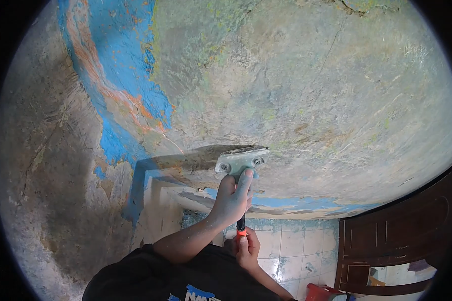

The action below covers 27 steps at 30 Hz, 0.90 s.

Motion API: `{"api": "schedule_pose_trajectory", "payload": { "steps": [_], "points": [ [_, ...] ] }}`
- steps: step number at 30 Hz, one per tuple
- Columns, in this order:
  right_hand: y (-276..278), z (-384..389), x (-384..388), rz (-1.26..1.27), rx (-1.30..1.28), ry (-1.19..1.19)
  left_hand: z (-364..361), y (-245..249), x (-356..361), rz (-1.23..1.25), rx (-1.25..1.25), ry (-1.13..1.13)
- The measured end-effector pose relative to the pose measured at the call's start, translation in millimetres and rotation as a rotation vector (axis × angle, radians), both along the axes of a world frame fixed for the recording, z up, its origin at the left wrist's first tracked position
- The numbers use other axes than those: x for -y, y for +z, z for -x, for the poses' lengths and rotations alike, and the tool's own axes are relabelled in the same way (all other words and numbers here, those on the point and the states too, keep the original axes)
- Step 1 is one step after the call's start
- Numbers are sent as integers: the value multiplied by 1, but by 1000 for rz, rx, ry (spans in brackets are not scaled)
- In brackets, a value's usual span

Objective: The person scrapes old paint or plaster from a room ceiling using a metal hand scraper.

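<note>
My left hand (232, 201) is closed around the upper part of a wall scraper, its thumb lying along the pale, dusty head. The scraper (240, 161) has a wide blade clamped by two screws, and its blade edge is at the bare grey wall (306, 110); whether it touches cannot be told. Lower down, my right hand (248, 249) grips the orange end of the black handle (241, 223). Blue paint (120, 55) with orange streaks clings to the wall at upper left. Dust coats my left hand and forearm.
A wall corner runs down the left side, where another grey wall (50, 165) stands. Below are floor tiles (291, 246) spotted with debris. Dark wooden furniture (397, 241) stands at right, near a red object (319, 292) at the bottom edge. A blue strip (296, 202) edges the wall's base.
</note>
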State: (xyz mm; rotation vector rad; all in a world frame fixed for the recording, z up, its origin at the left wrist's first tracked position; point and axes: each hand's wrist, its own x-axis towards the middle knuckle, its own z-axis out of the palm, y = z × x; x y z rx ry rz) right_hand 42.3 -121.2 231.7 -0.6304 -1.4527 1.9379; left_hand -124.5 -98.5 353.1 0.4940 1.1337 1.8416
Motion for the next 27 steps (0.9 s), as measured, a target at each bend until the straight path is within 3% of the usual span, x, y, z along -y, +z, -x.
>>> {"api": "schedule_pose_trajectory", "payload": {
  "steps": [10,13,27],
  "points": [
    [3,5,8,65,-95,-18,3,13,2,11,-34,-19],
    [-8,2,6,-42,-31,6,1,9,4,21,-37,-21],
    [-6,2,6,-18,-7,-17,0,7,3,30,-11,-6]
  ]
}}
